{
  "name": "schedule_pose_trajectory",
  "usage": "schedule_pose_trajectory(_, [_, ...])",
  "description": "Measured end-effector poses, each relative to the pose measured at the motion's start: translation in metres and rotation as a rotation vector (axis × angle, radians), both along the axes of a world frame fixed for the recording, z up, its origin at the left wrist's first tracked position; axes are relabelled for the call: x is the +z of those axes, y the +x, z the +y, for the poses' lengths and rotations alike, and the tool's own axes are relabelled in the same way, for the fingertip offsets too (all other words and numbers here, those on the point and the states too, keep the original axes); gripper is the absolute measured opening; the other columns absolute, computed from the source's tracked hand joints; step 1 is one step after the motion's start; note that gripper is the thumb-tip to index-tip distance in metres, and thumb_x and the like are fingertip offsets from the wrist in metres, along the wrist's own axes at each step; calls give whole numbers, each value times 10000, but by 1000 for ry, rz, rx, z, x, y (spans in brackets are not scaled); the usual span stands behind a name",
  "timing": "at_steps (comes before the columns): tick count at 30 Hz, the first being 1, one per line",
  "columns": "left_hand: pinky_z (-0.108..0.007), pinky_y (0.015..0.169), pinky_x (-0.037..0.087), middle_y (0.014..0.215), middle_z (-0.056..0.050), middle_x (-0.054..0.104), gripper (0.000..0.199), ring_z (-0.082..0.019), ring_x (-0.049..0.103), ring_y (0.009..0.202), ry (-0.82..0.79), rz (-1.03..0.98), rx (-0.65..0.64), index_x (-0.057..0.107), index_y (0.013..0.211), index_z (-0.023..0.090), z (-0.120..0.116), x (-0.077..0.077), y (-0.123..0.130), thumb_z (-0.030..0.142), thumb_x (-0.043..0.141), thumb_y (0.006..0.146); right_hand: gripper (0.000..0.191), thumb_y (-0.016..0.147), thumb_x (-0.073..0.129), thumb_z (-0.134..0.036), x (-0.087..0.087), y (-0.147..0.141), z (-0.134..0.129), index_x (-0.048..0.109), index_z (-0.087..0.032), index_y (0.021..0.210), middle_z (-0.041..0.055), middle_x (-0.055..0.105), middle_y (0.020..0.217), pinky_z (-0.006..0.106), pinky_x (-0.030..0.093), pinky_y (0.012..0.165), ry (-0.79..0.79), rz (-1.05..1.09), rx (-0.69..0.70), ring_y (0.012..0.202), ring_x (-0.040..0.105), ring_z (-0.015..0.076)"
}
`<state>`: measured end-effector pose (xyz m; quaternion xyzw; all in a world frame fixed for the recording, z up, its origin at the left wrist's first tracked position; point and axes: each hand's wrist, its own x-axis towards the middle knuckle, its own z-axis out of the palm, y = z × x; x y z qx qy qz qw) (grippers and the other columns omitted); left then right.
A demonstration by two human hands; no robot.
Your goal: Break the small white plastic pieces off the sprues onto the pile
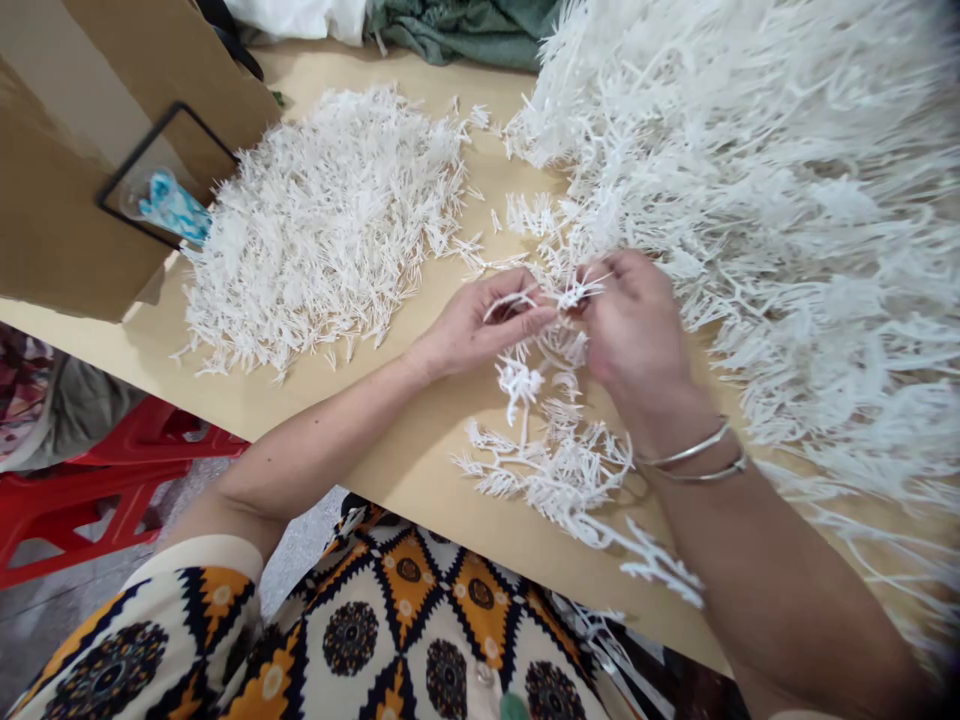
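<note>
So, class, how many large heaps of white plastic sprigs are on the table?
2: the left heap beside the cardboard box, and the right heap, running past the picture's edge. More may be hidden.

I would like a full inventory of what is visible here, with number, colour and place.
Table: one, tan, centre.
Small pile: one, white, table's left.
Large heap: one, white, table's right.
Branched pieces: several, white, between the forearms.
Sprig: one, white, between the fingers.
Cardboard box: one, brown, upper left.
Wire frame: one, black, against the box.
Cup: one, clear and blue-white, by the frame.
Cloths: at least two, white and green, far edge.
Stool: at least one, red, lower left.
Fabric: some, grey, left edge.
Floor: one, grey, below.
Patterned garment: one, orange, black and cream, bottom.
Bangles: two loops, silver, right wrist.
Left hand: one, bare, on the sprig.
Right hand: one, bare, on the sprig.
</note>
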<state>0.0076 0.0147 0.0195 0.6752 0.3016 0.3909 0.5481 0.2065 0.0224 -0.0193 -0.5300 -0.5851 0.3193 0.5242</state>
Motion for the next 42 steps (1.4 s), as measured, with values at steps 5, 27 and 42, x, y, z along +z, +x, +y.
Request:
schedule_pose_trajectory(5, [-248,585,330,681,59,476,477,-67,383,601,-67,-40,41,610,859,195,-4,2,4,637,790,875,146,913,717,-217,9,4,9,598,-263,841,-36,621,721,308,546,640,-91,246,-136,626,612,130])
schedule_pose_trajectory(27, [-261,590,309,637,76,456,311,-77,385,590,-129,-46,188,605,839,196,3,7,0,423,797,932,219,908,795,-380,34,-21,-17,617,-266,850,-41,562,783,331,562,762,-36,220,187,719,564,134])
schedule_pose_trajectory(42, [-261,593,303,665,67,477,403,-74,386,606,-88,-44,90,617,850,188,4,4,-2,537,816,885,130,837,684,-132,35,-32,-21,621,-239,798,-46,627,743,271,540,682,-160,353,49,670,587,111])
